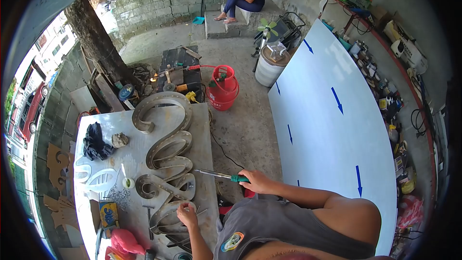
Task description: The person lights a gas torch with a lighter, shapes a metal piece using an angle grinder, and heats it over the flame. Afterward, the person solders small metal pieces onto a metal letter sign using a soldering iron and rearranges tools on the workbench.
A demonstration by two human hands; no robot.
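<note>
My right hand (255, 181) is closed around the green handle of a soldering iron (216, 174), whose long metal tip points left over the table's right edge. A curled metal letter piece (166, 190) lies on the metal-topped table (202, 130), just left of the tip. My left hand (186, 214) is at the lower curls of the metal lettering, fingers bent together; what they hold, if anything, is too small to make out. Further up the table, a large curved metal strip (186, 110) joins the row of curls.
Black cloth (97, 142), a stone (120, 139) and a pink bag (126, 241) lie on the table. Beyond it stand a red gas tank (223, 91) and a lit torch (175, 69). A large white panel (332, 135) is at right. A person (245, 0) sits on steps.
</note>
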